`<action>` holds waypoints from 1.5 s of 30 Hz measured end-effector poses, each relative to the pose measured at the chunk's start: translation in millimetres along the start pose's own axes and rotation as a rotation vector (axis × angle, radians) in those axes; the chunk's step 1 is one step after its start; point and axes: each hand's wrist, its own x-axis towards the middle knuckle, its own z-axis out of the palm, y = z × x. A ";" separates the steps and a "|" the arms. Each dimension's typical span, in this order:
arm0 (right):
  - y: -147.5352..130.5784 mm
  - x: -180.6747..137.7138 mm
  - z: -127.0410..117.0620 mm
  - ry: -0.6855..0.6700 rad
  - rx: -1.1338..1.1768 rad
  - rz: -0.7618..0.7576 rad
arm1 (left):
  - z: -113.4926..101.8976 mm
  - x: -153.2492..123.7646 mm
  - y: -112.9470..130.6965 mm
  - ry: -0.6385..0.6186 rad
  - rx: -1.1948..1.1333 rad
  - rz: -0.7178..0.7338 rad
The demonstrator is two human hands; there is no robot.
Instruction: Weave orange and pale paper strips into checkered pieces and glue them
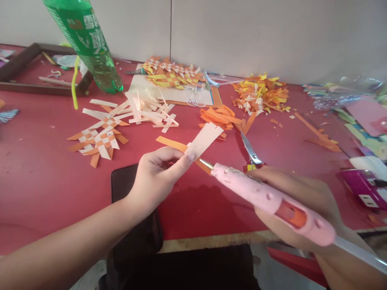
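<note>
Between thumb and fingers, my left hand [161, 169] pinches a few white paper strips [206, 139] fanned out to the upper right, with an orange paper strip [171, 142] crossing under them. My right hand [299, 197] is wrapped round a pink hot glue gun [242, 185], a clear glue stick coming out of its rear end. The gun's metal nozzle sits close to the orange strip, just below the white ones; whether it touches cannot be made out. To the left lies a woven orange-and-white paper piece [101, 137]. Loose white strips [148, 108] and orange strips [222, 117] lie behind my hands.
A tilted green bottle [87, 44] stands at the back left beside a dark wooden frame [36, 86]. Scissors [249, 149] lie behind the glue gun. A black phone [125, 181] rests under my left arm. Paper scraps [261, 94] and a purple power socket [361, 187] are to the right.
</note>
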 end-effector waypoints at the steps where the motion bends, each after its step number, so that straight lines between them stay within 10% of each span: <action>1: -3.6 9.5 2.1 0.020 0.054 -0.039 | 0.1 0.0 0.1 0.005 -0.003 -0.004; 45: -13.9 25.4 3.8 0.082 -0.069 -0.084 | 1.5 -1.7 3.4 -0.023 0.072 0.005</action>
